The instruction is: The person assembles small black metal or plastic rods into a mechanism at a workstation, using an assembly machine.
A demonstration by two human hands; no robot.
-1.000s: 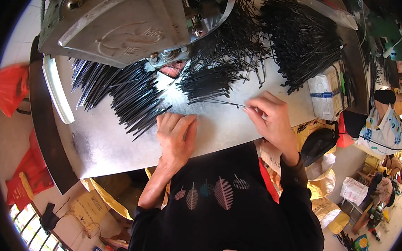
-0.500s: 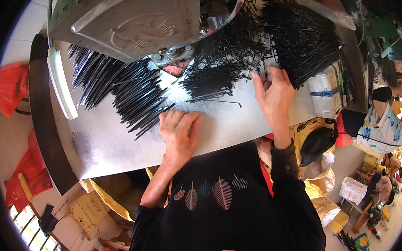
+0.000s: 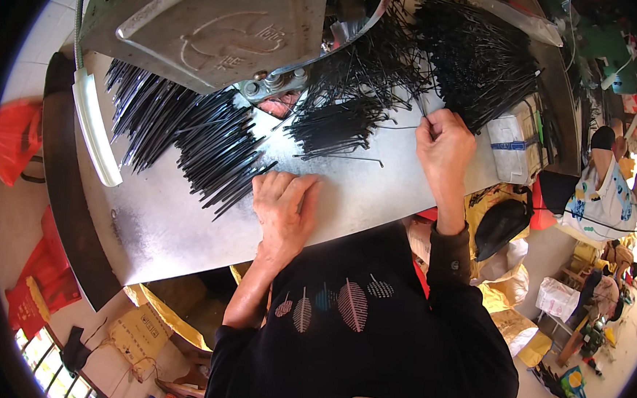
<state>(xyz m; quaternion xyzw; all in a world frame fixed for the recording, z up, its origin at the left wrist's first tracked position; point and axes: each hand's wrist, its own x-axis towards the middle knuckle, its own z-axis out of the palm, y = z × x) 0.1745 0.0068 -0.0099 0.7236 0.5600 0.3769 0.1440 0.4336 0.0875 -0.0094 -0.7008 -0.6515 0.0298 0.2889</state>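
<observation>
Bundles of thin black rods lie on the metal table (image 3: 171, 226). Beside the lower ends of the left bundle (image 3: 219, 153) rests my left hand (image 3: 283, 208), its fingers curled under and the thumb alongside. Whatever may be in those fingers is hidden. Further right, my right hand (image 3: 446, 145) pinches the end of a thin black rod at the edge of a loose tangle of rods (image 3: 370, 63). Between my hands lies a smaller bundle of bent-ended rods (image 3: 333, 130), with a single rod (image 3: 350, 158) just below it.
A large metal machine head (image 3: 219, 32) overhangs the table's far left, with a lit lamp tube (image 3: 97, 127) beside it. At the far right are a big rod pile (image 3: 480, 59) and a pale, blue-banded box (image 3: 510, 145). Yellow sacks (image 3: 506, 298) stand below the right edge.
My right hand has moved slightly right, and its thumb and fingers have closed together into a pinch. My left hand has stayed where it was.
</observation>
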